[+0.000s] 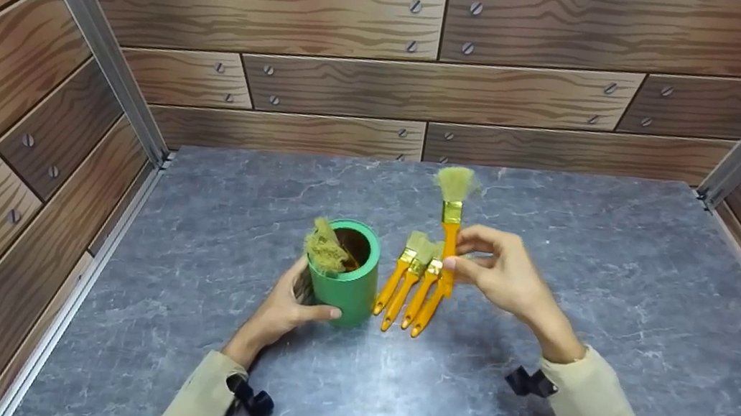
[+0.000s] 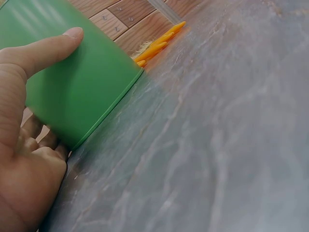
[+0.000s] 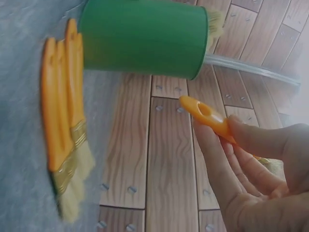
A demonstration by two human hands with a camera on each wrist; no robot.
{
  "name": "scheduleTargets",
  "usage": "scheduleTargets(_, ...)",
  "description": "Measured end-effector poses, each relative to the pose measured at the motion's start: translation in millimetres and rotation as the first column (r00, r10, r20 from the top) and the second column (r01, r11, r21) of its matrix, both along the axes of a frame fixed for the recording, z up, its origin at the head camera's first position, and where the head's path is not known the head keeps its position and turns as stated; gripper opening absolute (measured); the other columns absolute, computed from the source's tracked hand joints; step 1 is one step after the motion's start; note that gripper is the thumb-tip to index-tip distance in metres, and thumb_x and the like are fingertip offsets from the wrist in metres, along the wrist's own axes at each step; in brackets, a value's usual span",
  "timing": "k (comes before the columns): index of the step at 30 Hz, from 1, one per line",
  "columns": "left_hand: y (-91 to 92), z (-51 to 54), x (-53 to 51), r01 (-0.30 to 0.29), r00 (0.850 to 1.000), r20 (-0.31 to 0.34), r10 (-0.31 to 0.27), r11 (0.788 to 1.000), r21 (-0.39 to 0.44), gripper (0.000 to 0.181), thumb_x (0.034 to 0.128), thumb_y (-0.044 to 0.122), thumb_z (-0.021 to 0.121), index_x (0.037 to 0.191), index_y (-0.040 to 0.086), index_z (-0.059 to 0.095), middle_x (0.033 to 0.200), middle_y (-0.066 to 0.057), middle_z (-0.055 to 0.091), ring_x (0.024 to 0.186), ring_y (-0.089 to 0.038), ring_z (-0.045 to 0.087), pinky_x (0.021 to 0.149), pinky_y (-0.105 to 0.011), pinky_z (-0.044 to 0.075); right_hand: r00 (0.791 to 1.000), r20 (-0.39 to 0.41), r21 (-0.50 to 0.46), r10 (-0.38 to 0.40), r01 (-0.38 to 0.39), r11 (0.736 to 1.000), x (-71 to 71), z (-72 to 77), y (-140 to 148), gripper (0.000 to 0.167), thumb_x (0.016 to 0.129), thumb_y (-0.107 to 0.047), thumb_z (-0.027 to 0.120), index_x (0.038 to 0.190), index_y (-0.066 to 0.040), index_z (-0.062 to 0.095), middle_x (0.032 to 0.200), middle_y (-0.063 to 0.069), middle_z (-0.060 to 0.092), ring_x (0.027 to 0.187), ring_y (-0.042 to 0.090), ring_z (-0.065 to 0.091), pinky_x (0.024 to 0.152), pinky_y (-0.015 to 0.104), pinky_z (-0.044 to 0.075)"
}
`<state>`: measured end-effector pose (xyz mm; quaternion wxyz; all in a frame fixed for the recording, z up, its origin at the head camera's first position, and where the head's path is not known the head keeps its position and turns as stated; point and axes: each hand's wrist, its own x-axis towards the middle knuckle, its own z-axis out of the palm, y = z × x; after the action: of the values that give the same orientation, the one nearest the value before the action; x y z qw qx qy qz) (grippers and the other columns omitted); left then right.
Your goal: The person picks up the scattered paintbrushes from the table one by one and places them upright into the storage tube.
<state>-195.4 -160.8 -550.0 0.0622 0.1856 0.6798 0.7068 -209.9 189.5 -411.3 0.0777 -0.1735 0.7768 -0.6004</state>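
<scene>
My left hand [image 1: 278, 311] grips a green cylindrical container [image 1: 347, 299] standing on the table, its thumb across the front in the left wrist view. Bristles of at least one paintbrush [image 1: 327, 249] stick out over the container's left rim; how many brushes are inside cannot be told. Right of the container, my right hand [image 1: 510, 271] pinches a paintbrush [image 1: 450, 237] by its orange handle, bristles up. In the right wrist view this handle [image 3: 215, 121] sits between thumb and fingers, above the table. Several similar paintbrushes [image 3: 60, 106] lie side by side on the table between container and right hand.
The table [image 1: 359, 395] has a grey marbled top. Wood-patterned panels [image 1: 353, 24] wall it at the back and both sides, with metal rails [image 1: 103, 47] at the corners. Black wrist mounts [image 1: 251, 398] sit on both sleeves.
</scene>
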Motion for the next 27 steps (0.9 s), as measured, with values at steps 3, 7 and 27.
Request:
scheduleTargets(3,0.0,0.3,-0.3,-0.015,1.0,0.014,0.015,1.0,-0.005,0.11,0.0807,0.005,0.094,0.168,0.025,0.031,0.167,-0.001,0.046,0.159,-0.019,0.036,0.134,-0.039,0.026,1.0,-0.028,-0.003,0.009,-0.009,1.0,-2.0,4.8,-7.8,0.022,0.098,0.004,0.072,0.119,0.011,0.068,0.113,0.03,0.073,0.093,0.03,0.08,0.083,0.04,0.068)
scheduleTargets(7,0.4,-0.1,-0.9,-0.028,0.999,0.024,0.029,1.0,-0.006,0.109,0.0792,0.004,0.094,0.168,0.023,0.033,0.166,-0.001,0.047,0.158,-0.02,0.037,0.134,-0.038,0.026,0.998,-0.067,0.016,0.016,-0.015,1.0,-4.1,9.9,-16.4,0.021,0.1,0.003,0.071,0.12,0.01,0.069,0.113,0.027,0.075,0.094,0.032,0.079,0.083,0.039,0.068)
scheduleTargets(27,0.0,1.6,0.3,0.006,1.0,0.009,-0.006,1.0,0.017,0.107,0.0815,0.004,0.093,0.168,0.025,0.033,0.167,-0.001,0.045,0.159,-0.021,0.037,0.133,-0.04,0.028,0.974,-0.228,-0.036,0.002,-0.011,0.999,-11.3,25.0,-70.2,0.017,0.098,0.002,0.073,0.115,0.005,0.073,0.107,0.02,0.079,0.092,0.032,0.078,0.084,0.03,0.067)
